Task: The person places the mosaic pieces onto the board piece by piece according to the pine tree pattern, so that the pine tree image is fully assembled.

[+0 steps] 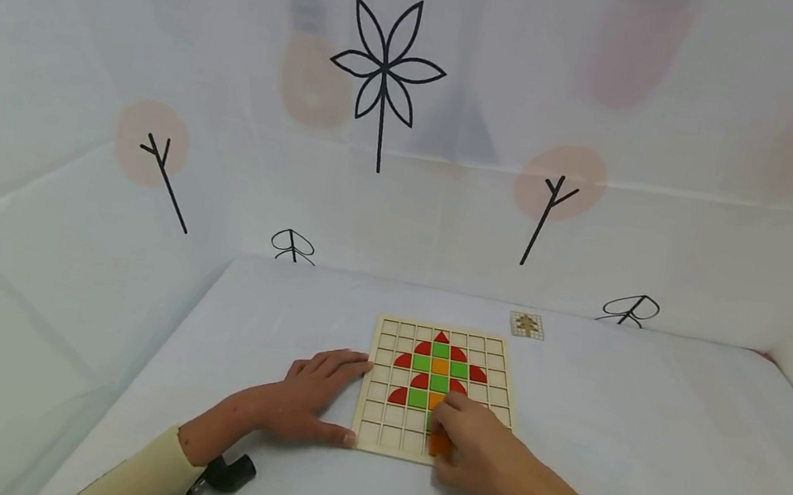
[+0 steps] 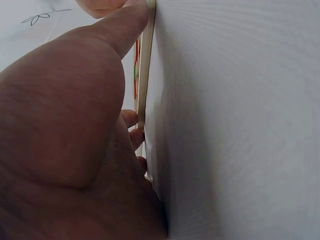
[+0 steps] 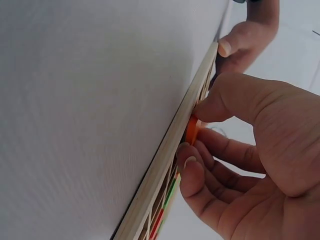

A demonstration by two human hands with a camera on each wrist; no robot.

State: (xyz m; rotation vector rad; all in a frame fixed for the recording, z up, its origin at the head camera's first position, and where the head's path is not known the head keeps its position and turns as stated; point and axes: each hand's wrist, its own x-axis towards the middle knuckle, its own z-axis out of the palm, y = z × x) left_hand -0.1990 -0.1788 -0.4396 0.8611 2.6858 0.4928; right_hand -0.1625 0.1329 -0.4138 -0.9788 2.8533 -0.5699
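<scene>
A light wooden grid board [image 1: 370, 432] lies flat on the white-covered table. Red, green and orange pieces fill some of its cells in a tree-like pattern, with a red triangle [image 1: 441, 338] at the top. My left hand [image 1: 307, 401] rests beside the board, fingertips and thumb against its left edge. At the board's near edge, my right hand [image 1: 486, 452] pinches an orange square tile [image 1: 440, 444] between thumb and fingers. In the right wrist view this orange tile [image 3: 192, 131] stands tilted, close over the cells. The right hand hides part of the board's lower right.
A small card [image 1: 527, 325] with a brown tree picture on a grid lies behind the board, to the right. White cloth [image 1: 444, 229] with black plant drawings hangs behind the table. Black wrist devices [image 1: 231, 473] sit near both sleeves.
</scene>
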